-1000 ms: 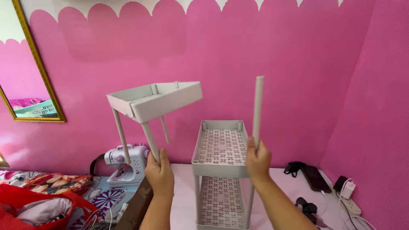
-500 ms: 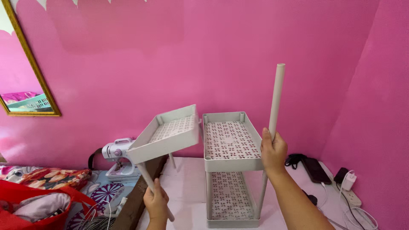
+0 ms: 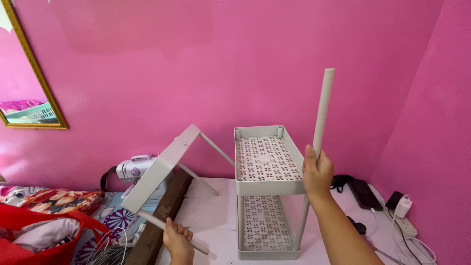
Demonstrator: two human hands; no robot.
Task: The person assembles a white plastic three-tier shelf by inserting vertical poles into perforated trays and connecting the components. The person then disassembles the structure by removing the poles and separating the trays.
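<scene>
1. The left hand [image 3: 177, 241], fingers curled tight, grips one pole of a loose grey shelf tray [image 3: 159, 169], tilted steeply on its side over the bench's [image 3: 216, 216] left edge.
2. The right hand [image 3: 317, 172] is wrapped closed around an upright grey pole [image 3: 323, 110] at the front right corner of the two-tier rack [image 3: 267, 189] standing on the bench.
3. A small sewing machine [image 3: 133, 168] sits behind the tray.

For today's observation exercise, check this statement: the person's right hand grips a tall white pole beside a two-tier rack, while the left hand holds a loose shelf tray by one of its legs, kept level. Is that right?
Not quite. The head view shows the loose shelf tray steeply tilted, not level. The rest holds: the right hand grips the tall white pole beside the two-tier rack, and the left hand holds the tray by one leg.
</scene>
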